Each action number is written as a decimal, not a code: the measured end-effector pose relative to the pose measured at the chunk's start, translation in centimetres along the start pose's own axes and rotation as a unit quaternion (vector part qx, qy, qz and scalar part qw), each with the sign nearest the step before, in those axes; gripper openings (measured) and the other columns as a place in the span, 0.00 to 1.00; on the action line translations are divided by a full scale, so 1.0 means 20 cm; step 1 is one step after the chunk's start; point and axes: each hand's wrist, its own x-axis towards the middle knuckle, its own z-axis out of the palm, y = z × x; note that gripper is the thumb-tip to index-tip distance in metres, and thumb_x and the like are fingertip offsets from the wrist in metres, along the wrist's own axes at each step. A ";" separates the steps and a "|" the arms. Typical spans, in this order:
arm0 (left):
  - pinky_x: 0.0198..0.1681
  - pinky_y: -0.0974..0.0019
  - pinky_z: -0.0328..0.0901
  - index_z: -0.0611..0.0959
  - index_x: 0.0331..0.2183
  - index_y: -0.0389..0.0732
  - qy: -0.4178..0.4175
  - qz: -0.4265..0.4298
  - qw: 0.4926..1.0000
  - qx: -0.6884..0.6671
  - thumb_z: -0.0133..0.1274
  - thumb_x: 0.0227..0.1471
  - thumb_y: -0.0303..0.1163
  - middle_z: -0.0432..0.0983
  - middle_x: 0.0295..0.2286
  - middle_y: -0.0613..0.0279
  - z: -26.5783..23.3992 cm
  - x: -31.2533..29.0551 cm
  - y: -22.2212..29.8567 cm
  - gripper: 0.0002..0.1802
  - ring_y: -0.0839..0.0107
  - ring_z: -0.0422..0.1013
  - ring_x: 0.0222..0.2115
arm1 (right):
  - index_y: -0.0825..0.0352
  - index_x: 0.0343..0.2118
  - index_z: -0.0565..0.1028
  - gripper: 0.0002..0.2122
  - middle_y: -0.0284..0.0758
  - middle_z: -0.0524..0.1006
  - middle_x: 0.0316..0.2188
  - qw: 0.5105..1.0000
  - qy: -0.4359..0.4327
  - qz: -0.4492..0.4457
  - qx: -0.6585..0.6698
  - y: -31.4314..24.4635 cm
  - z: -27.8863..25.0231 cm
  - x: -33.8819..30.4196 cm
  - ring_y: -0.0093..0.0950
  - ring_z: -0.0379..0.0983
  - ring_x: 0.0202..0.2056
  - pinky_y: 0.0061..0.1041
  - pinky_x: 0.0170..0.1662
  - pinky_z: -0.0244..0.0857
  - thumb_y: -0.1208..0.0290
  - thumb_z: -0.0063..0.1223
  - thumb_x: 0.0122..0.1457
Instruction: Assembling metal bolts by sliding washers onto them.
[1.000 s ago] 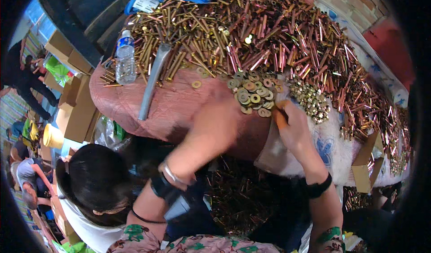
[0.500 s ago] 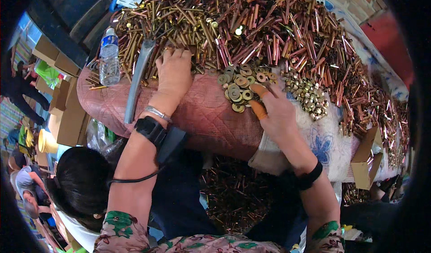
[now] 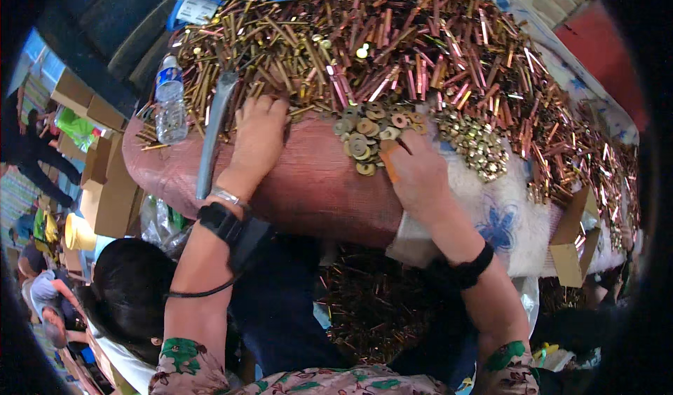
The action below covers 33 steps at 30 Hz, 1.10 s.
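Note:
My left hand (image 3: 259, 139) rests at the near edge of a big heap of brass-coloured metal tubes and rods (image 3: 308, 51). Its fingers curl down, and whatever lies under the fingertips is hidden. My right hand (image 3: 423, 178), with orange covers on its fingers, is closed at the near right side of a small pile of flat washers (image 3: 361, 142). I cannot see what its fingertips grip. Just right of the washers lies a pile of shiny nuts (image 3: 473, 142). Left of my left hand, a long grey bar (image 3: 214, 132) leans across the padded edge.
A clear plastic bottle (image 3: 170, 104) stands on the left end. Red mesh padding (image 3: 329, 192) and white flowered cloth (image 3: 470, 213) cover the near edge. An open cardboard box (image 3: 573, 241) sits at right. A person's dark-haired head (image 3: 133, 290) is close by my left arm.
My left hand has shifted slightly left and toward me. My right hand's fingers have drawn in at the washers. The view has tilted a little.

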 end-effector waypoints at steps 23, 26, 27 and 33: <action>0.12 0.81 0.47 0.70 0.26 0.44 -0.267 -0.308 0.594 -0.694 0.42 0.55 0.34 0.62 0.15 0.72 -0.25 -0.21 0.80 0.07 0.85 0.55 0.12 | 0.69 0.32 0.69 0.05 0.34 0.71 0.25 0.804 0.115 0.365 0.456 -0.04 -0.11 -0.19 0.22 0.67 0.26 0.21 0.31 0.62 0.80 0.49 0.52; 0.11 0.81 0.47 0.70 0.27 0.44 -0.284 -0.333 0.550 -0.712 0.43 0.55 0.36 0.63 0.16 0.72 -0.25 -0.20 0.80 0.08 0.85 0.55 0.12 | 0.69 0.33 0.69 0.07 0.39 0.72 0.26 0.941 0.084 0.203 0.258 -0.05 -0.15 -0.21 0.32 0.70 0.26 0.25 0.31 0.63 0.81 0.49 0.50; 0.11 0.81 0.47 0.71 0.28 0.45 -0.290 -0.338 0.531 -0.721 0.43 0.55 0.37 0.63 0.16 0.72 -0.25 -0.20 0.79 0.08 0.85 0.55 0.12 | 0.69 0.33 0.69 0.07 0.40 0.72 0.27 0.945 0.069 0.193 0.255 -0.07 -0.15 -0.21 0.35 0.70 0.27 0.26 0.31 0.64 0.81 0.50 0.49; 0.12 0.77 0.48 0.72 0.29 0.45 -0.166 -0.409 0.502 -0.743 0.43 0.54 0.38 0.61 0.15 0.73 -0.24 -0.18 0.85 0.08 0.84 0.54 0.13 | 0.69 0.31 0.70 0.06 0.42 0.73 0.26 0.960 -0.021 0.137 0.244 -0.09 -0.19 -0.19 0.39 0.71 0.28 0.28 0.31 0.64 0.80 0.50 0.48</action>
